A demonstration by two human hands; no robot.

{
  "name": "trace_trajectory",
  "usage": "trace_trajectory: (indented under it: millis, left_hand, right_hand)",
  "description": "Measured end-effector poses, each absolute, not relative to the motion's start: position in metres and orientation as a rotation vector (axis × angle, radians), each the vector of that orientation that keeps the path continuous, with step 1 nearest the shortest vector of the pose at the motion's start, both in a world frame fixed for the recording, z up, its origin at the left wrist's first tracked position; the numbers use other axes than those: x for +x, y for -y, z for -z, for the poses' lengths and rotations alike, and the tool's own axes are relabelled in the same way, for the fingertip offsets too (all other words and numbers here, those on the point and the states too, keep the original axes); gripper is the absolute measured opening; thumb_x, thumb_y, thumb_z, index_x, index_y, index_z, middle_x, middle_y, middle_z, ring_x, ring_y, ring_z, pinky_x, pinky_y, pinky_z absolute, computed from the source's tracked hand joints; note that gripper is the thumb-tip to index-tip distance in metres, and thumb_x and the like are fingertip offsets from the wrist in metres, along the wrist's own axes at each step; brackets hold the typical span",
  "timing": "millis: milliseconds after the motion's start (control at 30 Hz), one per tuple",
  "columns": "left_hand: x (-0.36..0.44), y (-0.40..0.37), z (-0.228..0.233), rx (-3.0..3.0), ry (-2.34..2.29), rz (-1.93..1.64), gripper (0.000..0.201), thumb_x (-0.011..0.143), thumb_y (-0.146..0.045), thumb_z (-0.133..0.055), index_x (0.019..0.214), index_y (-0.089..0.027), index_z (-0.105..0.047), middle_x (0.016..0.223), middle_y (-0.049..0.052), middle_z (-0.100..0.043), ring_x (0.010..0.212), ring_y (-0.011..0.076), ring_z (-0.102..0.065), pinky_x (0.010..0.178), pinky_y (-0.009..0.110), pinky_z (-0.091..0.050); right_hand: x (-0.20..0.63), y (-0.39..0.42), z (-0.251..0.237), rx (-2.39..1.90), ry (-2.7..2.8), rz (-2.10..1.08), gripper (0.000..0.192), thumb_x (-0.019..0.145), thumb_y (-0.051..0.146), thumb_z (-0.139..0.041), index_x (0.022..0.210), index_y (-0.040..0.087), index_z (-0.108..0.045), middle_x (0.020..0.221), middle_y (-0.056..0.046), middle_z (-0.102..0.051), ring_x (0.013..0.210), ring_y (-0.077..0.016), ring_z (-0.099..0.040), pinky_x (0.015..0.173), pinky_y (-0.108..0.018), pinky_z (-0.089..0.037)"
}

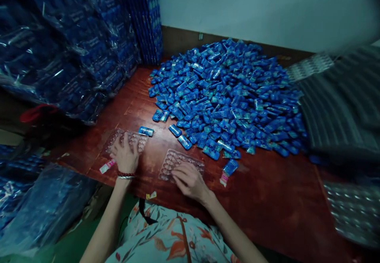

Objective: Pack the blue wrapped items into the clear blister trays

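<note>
My left hand [126, 156], with a beaded bracelet at the wrist, rests with spread fingers on a clear plastic tray [142, 144] with round cavities. At that tray's upper edge lies a small blue packet [146, 131]. My right hand [190, 180] lies over the near part of a second clear tray [170, 161], its fingers stretched to the left and slightly bent. Neither hand shows anything held. Beyond the trays rises a large heap of small blue packets [225, 93] on the reddish-brown table [267, 199].
Plastic-wrapped stacks of blue packs [74, 37] stand at the left. Dark striped fabric [338, 101] hangs over the right side. More clear trays [356, 211] lie at the right edge. Pink-and-white scraps [106, 167] and a yellow scrap [151, 195] are near the front edge.
</note>
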State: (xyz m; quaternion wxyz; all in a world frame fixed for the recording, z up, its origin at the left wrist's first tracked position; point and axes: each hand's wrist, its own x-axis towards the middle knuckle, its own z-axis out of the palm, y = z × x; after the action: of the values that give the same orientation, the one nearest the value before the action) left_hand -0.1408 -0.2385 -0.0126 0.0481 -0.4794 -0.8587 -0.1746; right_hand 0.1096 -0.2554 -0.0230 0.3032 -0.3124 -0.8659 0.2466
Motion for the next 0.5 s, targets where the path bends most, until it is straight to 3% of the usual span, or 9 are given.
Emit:
trace_trajectory:
  millis: [67,167,233,333,500]
  left_hand:
    - [-0.131,0.230,0.008,-1.685,2.543,0.609,0.045,0.088,-0.042,-0.039,0.125,-0.019,-0.051,0.128,0.015,-0.046,0.111,0.0322,-0.044,0.090,0.046,-0.036]
    - [-0.128,0.199,0.004,-1.724,2.620,0.435,0.048,0.087,-0.044,-0.041,0.124,-0.015,-0.051,0.121,0.019,-0.049,0.107,0.0340,-0.046,0.086,0.045,-0.037]
    - [-0.134,0.171,0.002,-1.664,2.714,0.199,0.058,0.084,-0.050,-0.044,0.127,-0.012,-0.046,0.117,0.022,-0.051,0.107,0.0380,-0.045,0.085,0.049,-0.036]
    - [-0.149,0.134,-0.003,-1.826,2.761,-0.140,0.061,0.078,-0.059,-0.049,0.120,-0.015,-0.051,0.115,0.022,-0.052,0.109,0.0388,-0.045,0.086,0.050,-0.034]
    - [-0.170,0.116,-0.006,-2.062,2.809,-0.143,0.055,0.075,-0.064,-0.050,0.110,-0.021,-0.055,0.118,0.014,-0.054,0.107,0.0308,-0.051,0.090,0.046,-0.033]
  right_hand:
    - [0.118,0.238,0.023,-1.122,2.127,-0.529,0.024,0.084,0.014,-0.046,0.099,0.020,-0.064,0.088,-0.006,-0.066,0.088,-0.0179,-0.057,0.085,-0.037,-0.044]
    - [0.128,0.206,0.017,-1.396,2.186,-0.438,0.034,0.084,0.009,-0.041,0.110,0.019,-0.060,0.100,-0.010,-0.061,0.092,-0.0204,-0.054,0.080,-0.036,-0.045]
    - [0.132,0.188,0.012,-1.382,2.450,-0.426,0.051,0.079,0.002,-0.040,0.125,0.022,-0.051,0.117,-0.010,-0.054,0.099,-0.0214,-0.052,0.080,-0.035,-0.045]
    - [0.133,0.173,0.007,-1.267,2.815,-0.376,0.074,0.072,-0.005,-0.038,0.137,0.031,-0.036,0.139,-0.007,-0.039,0.108,-0.0236,-0.047,0.081,-0.038,-0.044]
    - [0.131,0.167,0.008,-1.194,2.997,-0.265,0.071,0.077,-0.006,-0.031,0.137,0.033,-0.035,0.144,-0.008,-0.034,0.106,-0.0243,-0.049,0.081,-0.040,-0.044]
